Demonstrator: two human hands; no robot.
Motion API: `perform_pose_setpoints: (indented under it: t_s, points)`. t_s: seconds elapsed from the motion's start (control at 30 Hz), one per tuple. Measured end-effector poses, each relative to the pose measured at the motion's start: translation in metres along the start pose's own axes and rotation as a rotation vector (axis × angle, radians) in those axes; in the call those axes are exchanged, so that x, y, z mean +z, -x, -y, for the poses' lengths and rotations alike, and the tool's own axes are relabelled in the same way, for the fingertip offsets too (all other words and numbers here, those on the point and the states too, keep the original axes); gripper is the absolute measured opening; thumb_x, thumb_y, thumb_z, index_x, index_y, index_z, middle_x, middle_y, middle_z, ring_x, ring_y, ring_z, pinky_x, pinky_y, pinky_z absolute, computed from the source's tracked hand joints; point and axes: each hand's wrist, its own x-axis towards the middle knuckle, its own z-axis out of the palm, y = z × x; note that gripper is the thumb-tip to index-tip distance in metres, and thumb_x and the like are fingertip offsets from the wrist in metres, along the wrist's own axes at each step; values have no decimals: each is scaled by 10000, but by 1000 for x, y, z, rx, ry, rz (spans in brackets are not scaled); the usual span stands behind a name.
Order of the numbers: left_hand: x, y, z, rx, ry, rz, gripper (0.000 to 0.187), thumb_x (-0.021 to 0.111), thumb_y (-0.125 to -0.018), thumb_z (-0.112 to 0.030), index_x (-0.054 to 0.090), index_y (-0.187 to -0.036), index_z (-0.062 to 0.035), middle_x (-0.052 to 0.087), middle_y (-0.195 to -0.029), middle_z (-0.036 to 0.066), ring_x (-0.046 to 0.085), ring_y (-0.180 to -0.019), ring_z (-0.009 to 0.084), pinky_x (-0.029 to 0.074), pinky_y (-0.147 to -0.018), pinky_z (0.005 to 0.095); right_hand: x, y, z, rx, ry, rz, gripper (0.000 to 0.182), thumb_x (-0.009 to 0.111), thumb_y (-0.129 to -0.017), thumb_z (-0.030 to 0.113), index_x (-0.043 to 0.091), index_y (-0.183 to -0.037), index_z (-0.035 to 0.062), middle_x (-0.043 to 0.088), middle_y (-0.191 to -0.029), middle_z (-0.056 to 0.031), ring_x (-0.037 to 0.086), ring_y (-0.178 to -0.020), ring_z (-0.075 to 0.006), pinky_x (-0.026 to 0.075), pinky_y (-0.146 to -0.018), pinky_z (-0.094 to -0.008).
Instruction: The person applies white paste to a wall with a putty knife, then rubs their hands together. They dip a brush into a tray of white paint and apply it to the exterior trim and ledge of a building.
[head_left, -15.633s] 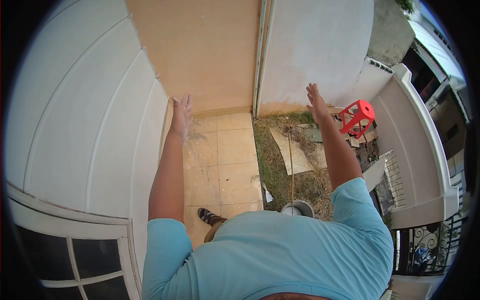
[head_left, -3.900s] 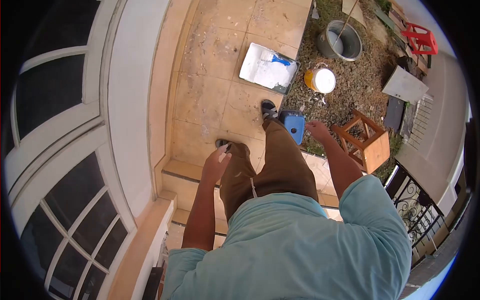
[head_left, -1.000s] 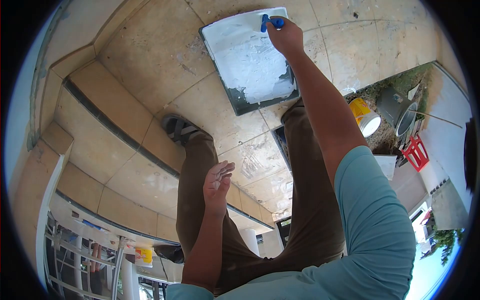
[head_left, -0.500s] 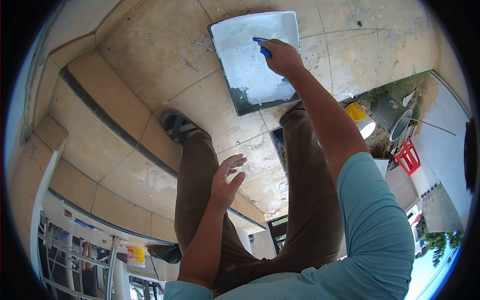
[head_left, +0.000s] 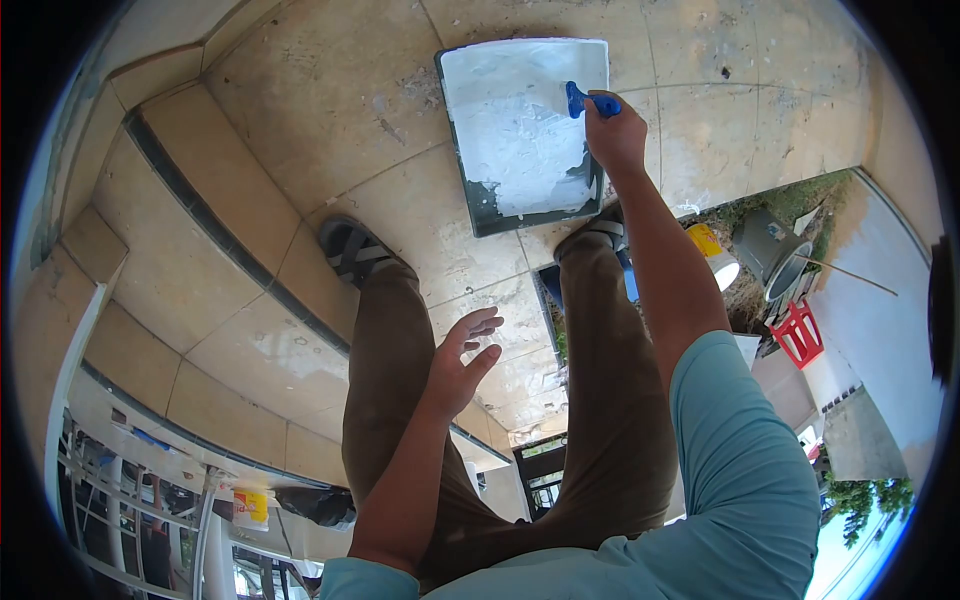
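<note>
Head view: grasping what, pointing which way?
– Gripping a blue brush [head_left: 576, 100] in the right hand [head_left: 617, 138], crosswise over the right edge of the paint tray [head_left: 488, 220], head end left of the fingers [head_left: 600, 128]. Holding the left hand [head_left: 461, 362] farther back, relaxed, nothing gripped.

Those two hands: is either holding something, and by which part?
The right hand holds the blue brush by its handle. The left hand holds nothing.

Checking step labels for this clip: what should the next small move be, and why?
Probably draw the blue brush through the white paint to load it: the right hand holds it over the tray, where paint covers most of the bottom.
</note>
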Motion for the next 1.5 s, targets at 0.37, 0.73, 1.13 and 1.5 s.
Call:
perform_pose_setpoints:
  t_s: [0.37, 0.73, 1.13, 1.5]
  points:
    - [6, -5, -4, -33, 7, 32, 564, 613, -886, -284, 444, -1360, -27, 565, -1282, 152, 504, -1193, 250, 380, -999, 402, -19, 1, -10, -8, 107, 60, 205, 719, -809, 226, 720, -964, 93, 699, -863, -134, 690, -776, -281, 537, -704, -339]
    - [12, -8, 0, -46, 13, 39, 559, 605, -888, -279, 442, -1368, -41, 562, -1284, 148, 505, -1189, 247, 376, -1003, 399, -20, 0, -22, -432, 274, 225, 161, 686, -832, 185, 716, -973, 114, 674, -884, -88, 660, -768, -312, 533, -679, -385]
    - [18, -7, 2, -54, -9, 64, 576, 614, -889, -304, 437, -1370, -43, 561, -1286, 149, 507, -1195, 252, 376, -1002, 401, -9, -28, -21, -491, 291, 156, 156, 685, -838, 182, 718, -972, 111, 673, -890, -85, 660, -781, -311, 536, -695, -376]
    - [19, -7, 0, -49, 24, 89, 533, 630, -906, -272, 442, -1365, -80, 571, -1299, 117, 501, -1211, 251, 365, -1020, 403, -23, -10, -8, -194, 100, 122, 195, 700, -820, 253, 736, -967, 131, 696, -894, -93, 675, -826, -283, 529, -750, -366]
